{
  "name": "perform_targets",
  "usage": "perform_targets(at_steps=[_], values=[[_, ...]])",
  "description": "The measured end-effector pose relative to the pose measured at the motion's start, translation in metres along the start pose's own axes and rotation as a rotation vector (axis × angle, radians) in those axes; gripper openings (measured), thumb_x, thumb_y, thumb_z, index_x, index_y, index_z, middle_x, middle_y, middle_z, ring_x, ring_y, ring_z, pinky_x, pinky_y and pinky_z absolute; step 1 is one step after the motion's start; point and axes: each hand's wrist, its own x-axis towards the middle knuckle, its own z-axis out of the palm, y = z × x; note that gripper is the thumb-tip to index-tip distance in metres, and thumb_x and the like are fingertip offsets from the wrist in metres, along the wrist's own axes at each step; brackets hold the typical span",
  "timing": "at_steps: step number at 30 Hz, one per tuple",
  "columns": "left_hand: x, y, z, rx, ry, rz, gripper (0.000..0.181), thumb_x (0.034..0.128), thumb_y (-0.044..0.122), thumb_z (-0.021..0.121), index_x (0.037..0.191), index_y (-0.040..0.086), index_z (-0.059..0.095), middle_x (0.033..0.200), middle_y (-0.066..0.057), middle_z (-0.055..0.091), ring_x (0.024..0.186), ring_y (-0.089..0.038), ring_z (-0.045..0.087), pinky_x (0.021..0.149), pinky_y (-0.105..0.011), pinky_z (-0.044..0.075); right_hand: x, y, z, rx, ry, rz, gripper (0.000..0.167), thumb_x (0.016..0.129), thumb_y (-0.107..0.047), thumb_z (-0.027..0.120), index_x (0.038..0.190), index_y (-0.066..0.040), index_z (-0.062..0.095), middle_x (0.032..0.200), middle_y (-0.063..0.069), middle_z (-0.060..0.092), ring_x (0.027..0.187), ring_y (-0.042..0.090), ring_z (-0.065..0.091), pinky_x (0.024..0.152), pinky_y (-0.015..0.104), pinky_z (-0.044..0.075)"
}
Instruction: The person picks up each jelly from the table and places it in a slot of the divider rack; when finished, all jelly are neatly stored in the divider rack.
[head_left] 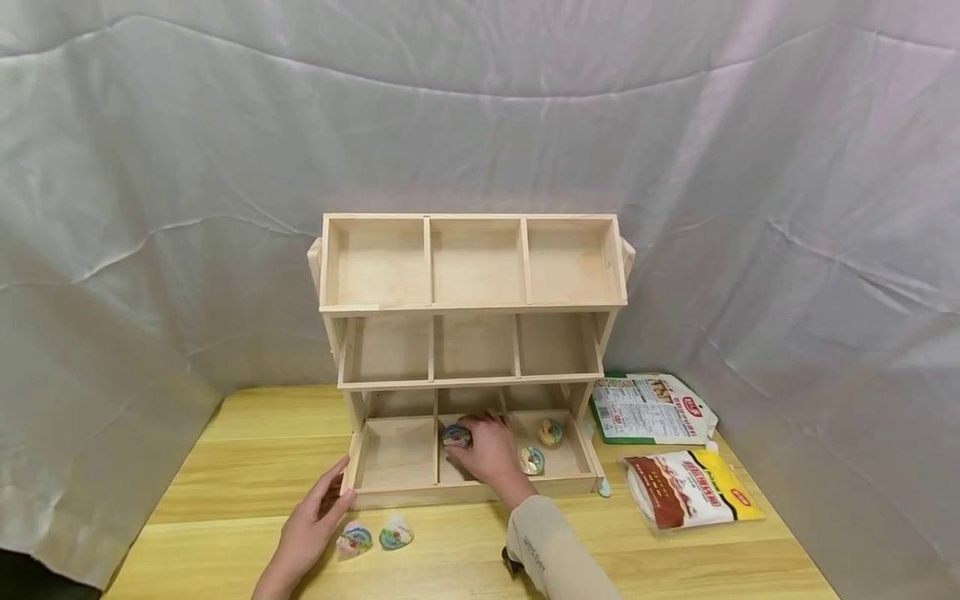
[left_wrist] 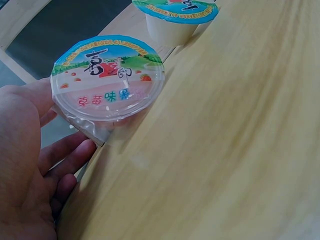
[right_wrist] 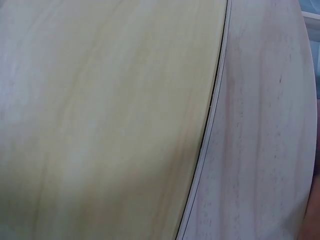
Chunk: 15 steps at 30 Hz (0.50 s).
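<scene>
A person's two bare hands work at a pale, unpainted wooden rack with three stepped tiers (head_left: 472,493), each split into three compartments, on a yellow wood-grain desk (head_left: 247,450). The right hand (head_left: 489,450) reaches into the bottom tier's middle compartment, its grip pinched on a small, round plastic cup with a colourful printed film lid (head_left: 456,436). That cup is near the left divider; whether its base touches the tray floor cannot be told.

The likeliest trouble is the cup tipping or rolling if the fingers let go while it is tilted or against the divider. Squeezing too hard could dent the cup or lift its film. The right wrist lies low over the front board, beside a similar cup in the right-hand compartment (head_left: 532,460), so a sideways swing might knock that one over. Lifting the hand too steeply could bump the overhanging middle tier.

The left hand (head_left: 311,523) has its fingers parted, holding no cup, and appears to rest against the rack's front left corner. Pushing there might shift the rack. A pink-and-blue lidded cup (head_left: 354,539) stands just beside it on the desk; a careless sweep could topple it.
</scene>
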Motion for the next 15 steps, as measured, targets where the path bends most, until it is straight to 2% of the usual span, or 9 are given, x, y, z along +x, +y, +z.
perform_targets(at_steps=[6,11,15], values=[[-0.001,0.0,0.0,0.005,-0.001,0.002,0.058,0.1056,0.038,0.061,0.159,0.027,0.042,0.14,-0.009,0.065,0.114,-0.005,0.062,0.096,-0.027,0.053,-0.003,0.002,-0.002,0.02,-0.005,0.012,0.045,0.083,-0.053,0.084,0.114,-0.021,0.078,0.115,-0.001,0.076,0.114,0.029,0.065,0.102,0.055,0.049],[0.0,0.0,-0.001,0.014,-0.008,0.002,0.058,0.1062,0.039,0.06,0.16,0.027,0.041,0.141,-0.009,0.064,0.116,-0.007,0.062,0.097,-0.028,0.052,-0.008,0.004,-0.01,0.068,0.025,-0.03,0.042,0.086,-0.05,0.083,0.114,-0.018,0.079,0.116,0.0,0.076,0.112,0.029,0.066,0.098,0.057,0.05],[0.001,0.0,-0.002,0.029,-0.016,0.001,0.058,0.1069,0.04,0.058,0.16,0.027,0.04,0.142,-0.009,0.063,0.118,-0.014,0.063,0.097,-0.032,0.052,-0.014,0.002,-0.017,0.095,0.047,-0.064,0.04,0.087,-0.046,0.083,0.113,-0.017,0.079,0.118,0.002,0.075,0.113,0.03,0.066,0.097,0.057,0.051]])
